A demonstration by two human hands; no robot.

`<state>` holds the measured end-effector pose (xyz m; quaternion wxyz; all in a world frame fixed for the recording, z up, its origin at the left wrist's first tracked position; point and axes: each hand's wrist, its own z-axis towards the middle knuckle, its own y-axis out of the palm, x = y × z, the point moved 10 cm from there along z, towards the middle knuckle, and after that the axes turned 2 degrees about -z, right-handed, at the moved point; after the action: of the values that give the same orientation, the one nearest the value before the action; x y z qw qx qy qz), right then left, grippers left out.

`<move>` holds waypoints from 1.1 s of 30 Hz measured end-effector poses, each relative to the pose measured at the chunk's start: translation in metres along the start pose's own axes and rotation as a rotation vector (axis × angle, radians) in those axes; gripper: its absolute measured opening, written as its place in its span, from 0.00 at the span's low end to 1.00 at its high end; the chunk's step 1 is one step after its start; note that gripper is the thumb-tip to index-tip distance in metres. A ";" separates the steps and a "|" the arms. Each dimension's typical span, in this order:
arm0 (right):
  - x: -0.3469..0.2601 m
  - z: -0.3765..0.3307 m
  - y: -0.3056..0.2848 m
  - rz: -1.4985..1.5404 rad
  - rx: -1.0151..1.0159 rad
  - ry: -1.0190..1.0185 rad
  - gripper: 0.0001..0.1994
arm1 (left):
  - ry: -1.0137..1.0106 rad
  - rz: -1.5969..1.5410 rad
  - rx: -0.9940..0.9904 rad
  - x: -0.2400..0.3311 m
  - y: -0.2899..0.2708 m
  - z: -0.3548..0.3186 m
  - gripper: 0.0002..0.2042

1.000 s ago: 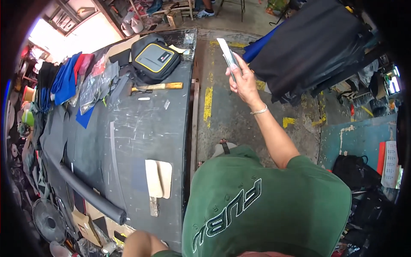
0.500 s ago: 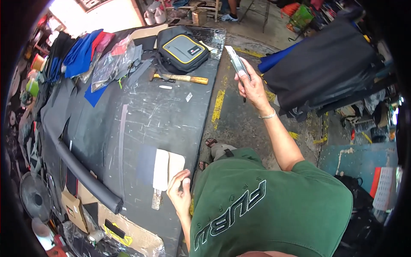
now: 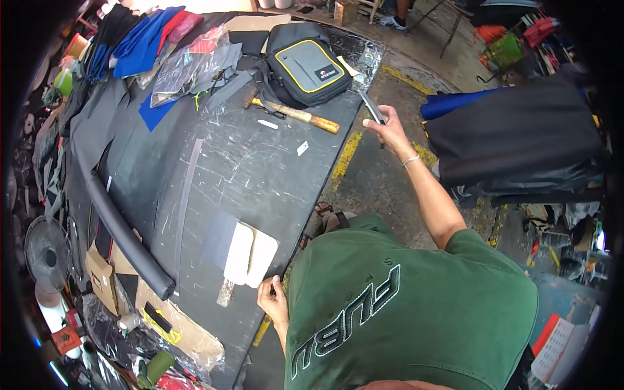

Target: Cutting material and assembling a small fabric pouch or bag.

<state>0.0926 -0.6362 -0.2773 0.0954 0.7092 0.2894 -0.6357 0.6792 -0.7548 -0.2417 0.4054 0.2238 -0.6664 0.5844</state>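
Observation:
My right hand (image 3: 391,133) is closed around a snap-off utility knife (image 3: 372,107), its tip angled toward the far edge of the table. My left hand (image 3: 273,304) is by the near table edge, fingers loosely curled and thumb apart, with nothing visible in it. Just beyond it on the table lie a cream rounded panel (image 3: 261,259) and a narrower white piece (image 3: 238,252) overlapping it. A dark blue-grey sheet (image 3: 220,239) lies beside them, and a worn, speckled strip (image 3: 225,294) sticks out below.
A wooden-handled hammer (image 3: 305,117) lies near a grey backpack with yellow trim (image 3: 312,70). A roll of dark material (image 3: 130,240) stretches along the left. Black fabric (image 3: 513,143) is draped over a stand at right. A fan (image 3: 47,253) stands at far left; another person's foot (image 3: 392,23) shows beyond.
The knife has tilted lower and come nearer the table's far right corner. My left hand has drawn back from the cream panel toward the table edge. The whole view has shifted.

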 end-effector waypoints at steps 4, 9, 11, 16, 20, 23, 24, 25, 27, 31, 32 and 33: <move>0.026 0.049 -0.018 -0.034 -0.002 0.147 0.18 | -0.071 0.035 0.067 -0.014 0.004 -0.007 0.11; 0.035 0.098 -0.016 -0.151 -0.273 0.256 0.20 | -0.131 0.038 0.072 -0.019 0.016 -0.010 0.11; 0.034 0.115 -0.022 -0.245 -0.265 0.277 0.22 | -0.086 0.059 0.166 -0.009 0.010 -0.008 0.11; 0.022 0.140 -0.009 -0.292 -0.366 0.222 0.20 | -0.135 0.217 0.129 0.004 0.015 0.010 0.09; 0.010 0.149 0.037 -0.579 -0.729 0.179 0.16 | -0.012 0.161 0.129 0.026 0.021 0.033 0.06; 0.019 0.155 0.041 -0.789 -0.762 0.321 0.29 | 0.115 0.149 0.139 0.046 0.027 0.057 0.07; 0.019 0.162 0.037 -0.921 -0.747 0.338 0.31 | 0.092 0.171 0.143 0.047 0.028 0.064 0.07; 0.023 0.161 0.043 -0.941 -0.837 0.401 0.32 | 0.130 0.175 0.153 0.052 0.028 0.070 0.09; 0.019 0.179 0.038 -1.163 -0.806 0.372 0.33 | 0.147 0.294 0.215 0.056 0.023 0.080 0.12; 0.020 0.186 0.041 -1.278 -0.916 0.363 0.34 | 0.153 0.425 0.227 0.048 0.014 0.108 0.13; 0.020 0.186 0.043 -1.295 -0.943 0.367 0.33 | 0.155 0.480 0.233 0.044 0.010 0.117 0.14; 0.015 0.193 0.039 -1.367 -0.872 0.356 0.33 | 0.138 0.526 0.285 0.039 0.001 0.124 0.14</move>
<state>-0.0495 -0.7609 -0.3347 -0.0926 0.3665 0.8877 -0.2628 0.6213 -0.8665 -0.2094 0.2487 0.0581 -0.5837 0.7707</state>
